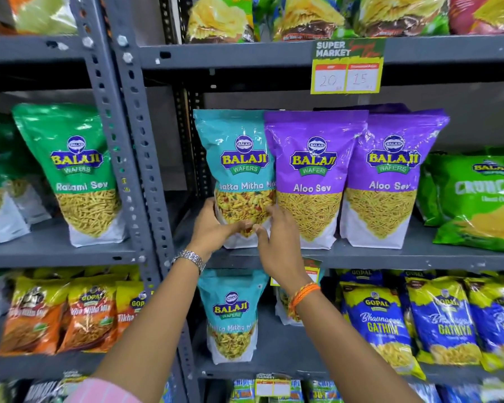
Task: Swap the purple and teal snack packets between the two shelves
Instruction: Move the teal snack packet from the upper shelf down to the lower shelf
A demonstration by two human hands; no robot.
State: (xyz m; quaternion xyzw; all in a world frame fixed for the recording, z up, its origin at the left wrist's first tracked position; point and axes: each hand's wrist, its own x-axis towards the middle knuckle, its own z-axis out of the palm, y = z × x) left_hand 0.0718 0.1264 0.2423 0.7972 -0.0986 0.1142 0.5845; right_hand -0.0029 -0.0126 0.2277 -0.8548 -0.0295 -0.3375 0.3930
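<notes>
A teal snack packet (234,158) stands upright at the left end of the middle shelf (390,255). My left hand (213,228) grips its lower left side and my right hand (277,234) grips its lower right side. Two purple snack packets (312,170) (390,170) stand upright directly to its right, the nearer one touching it. On the lower shelf (274,367) a second teal packet (233,312) stands below my hands. Behind my right wrist another packet on that shelf is mostly hidden; its colour cannot be told.
A green packet (79,170) stands in the left bay past the grey slotted upright (134,170). Green bags (477,199) lie at the right of the middle shelf. Blue packets (419,321) and orange packets (70,315) fill the lower shelves. A price tag (346,68) hangs overhead.
</notes>
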